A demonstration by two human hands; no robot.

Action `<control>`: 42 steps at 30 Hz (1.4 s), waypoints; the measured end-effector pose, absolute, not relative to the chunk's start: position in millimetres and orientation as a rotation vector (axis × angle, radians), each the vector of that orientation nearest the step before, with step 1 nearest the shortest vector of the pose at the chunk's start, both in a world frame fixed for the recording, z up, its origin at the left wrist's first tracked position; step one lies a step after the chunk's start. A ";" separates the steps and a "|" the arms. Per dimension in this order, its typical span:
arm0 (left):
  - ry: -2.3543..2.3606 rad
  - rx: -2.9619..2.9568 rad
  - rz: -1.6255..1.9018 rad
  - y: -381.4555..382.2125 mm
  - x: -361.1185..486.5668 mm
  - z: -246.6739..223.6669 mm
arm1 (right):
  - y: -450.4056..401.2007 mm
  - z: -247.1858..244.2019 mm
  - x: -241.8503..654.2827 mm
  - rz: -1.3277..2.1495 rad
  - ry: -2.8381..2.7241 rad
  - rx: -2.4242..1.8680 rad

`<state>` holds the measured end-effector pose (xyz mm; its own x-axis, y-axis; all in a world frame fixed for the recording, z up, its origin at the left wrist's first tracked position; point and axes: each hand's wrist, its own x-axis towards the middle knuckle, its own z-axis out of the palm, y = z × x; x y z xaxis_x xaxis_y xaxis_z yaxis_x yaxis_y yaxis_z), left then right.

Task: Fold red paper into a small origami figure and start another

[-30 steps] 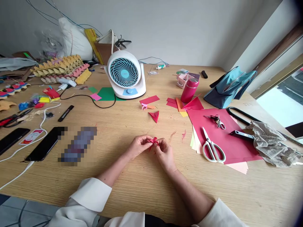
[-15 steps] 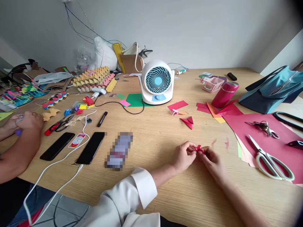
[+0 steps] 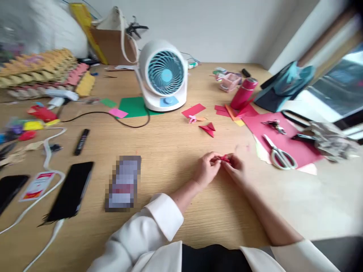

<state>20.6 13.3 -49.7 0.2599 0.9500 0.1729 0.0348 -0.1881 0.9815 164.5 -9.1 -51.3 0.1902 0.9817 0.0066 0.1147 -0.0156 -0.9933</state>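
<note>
Both my hands meet over the wooden table, pinching a small piece of folded red paper (image 3: 225,158). My left hand (image 3: 207,169) grips it from the left with thumb and fingertips. From the other side my right hand (image 3: 236,167) holds it, fingers closed. The paper's exact shape is mostly hidden by the fingers. Beyond the hands lies a folded red paper piece (image 3: 208,129), with a small pink paper figure (image 3: 192,118) and a flat red paper strip (image 3: 194,110) farther back.
A white fan (image 3: 164,75) stands at the back. On the right are scissors (image 3: 279,155) on a red sheet (image 3: 304,151), a red bottle (image 3: 244,93) and a blue bag (image 3: 286,88). Phones, including a black phone (image 3: 70,190), a marker (image 3: 81,142) and a white cable (image 3: 47,151) lie left.
The camera view has swung right, so the table's things appear farther left and the other person's arms are out of sight. Both hands still hold the red paper.
</note>
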 end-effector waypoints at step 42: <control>0.785 2.432 1.279 3.5 4.2 -30.1 | -5.8 -17.4 187.9 1.836 -0.858 -1.042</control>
<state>4.2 3.5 -30.1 0.4592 0.5835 0.6698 0.3331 -0.8121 0.4791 187.9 -5.8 -17.4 -0.3053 0.8961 -0.3223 -0.3276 -0.4166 -0.8480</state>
